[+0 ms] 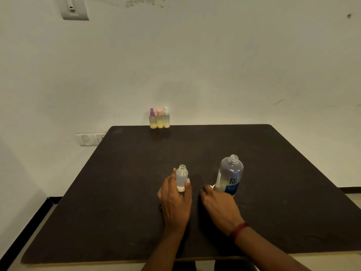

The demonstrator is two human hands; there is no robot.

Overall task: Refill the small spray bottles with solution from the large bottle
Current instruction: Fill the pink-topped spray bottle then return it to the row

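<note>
A small clear spray bottle (181, 176) stands uncapped near the middle of the dark table (136, 192), with a little pale liquid at its bottom. My left hand (174, 200) grips it from behind, thumb and fingers round its sides. To its right stands the large clear bottle (230, 176) with a blue label, also uncapped and low on liquid. My right hand (218, 206) rests on the table beside the large bottle's base, fingers curled over a small white thing (212, 186) that is mostly hidden.
Three small spray bottles with purple (153, 119), pink (160, 119) and white (166, 118) tops stand in a row at the table's far edge against the wall, holding yellowish liquid. A wall socket (90, 139) sits left of the table.
</note>
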